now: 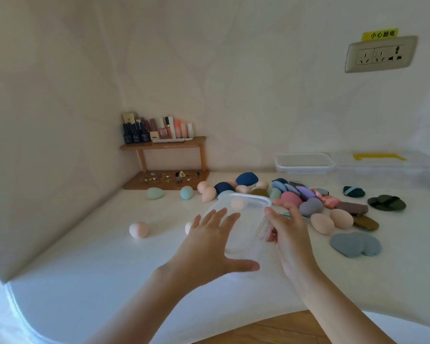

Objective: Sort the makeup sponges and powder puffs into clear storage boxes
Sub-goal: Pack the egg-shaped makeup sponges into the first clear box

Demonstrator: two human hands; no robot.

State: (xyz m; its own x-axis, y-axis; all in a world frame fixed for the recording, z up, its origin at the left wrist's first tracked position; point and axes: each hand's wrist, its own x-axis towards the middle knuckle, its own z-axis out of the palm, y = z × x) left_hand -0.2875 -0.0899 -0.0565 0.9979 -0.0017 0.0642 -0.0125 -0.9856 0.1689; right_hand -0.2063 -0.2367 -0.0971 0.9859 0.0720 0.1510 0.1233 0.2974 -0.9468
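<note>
A clear storage box [248,197] stands in the middle of the white table. My left hand [209,247] lies with fingers spread against its left side. My right hand [289,234] holds the right wall, the thumb showing through the plastic. A peach sponge [237,203] shows through the box; whether it lies inside or behind I cannot tell. Behind and to the right sits a pile of egg-shaped sponges [291,198] and flat puffs [305,192] in several colours. A pink sponge [138,229] lies alone at the left.
Two teal sponges [155,193] lie near a wooden shelf [164,145] with cosmetics in the corner. Another clear box [304,163] and a larger bin with a yellow handle [387,167] stand by the back wall. Dark green puffs [386,202] and grey-blue puffs [355,244] lie at right.
</note>
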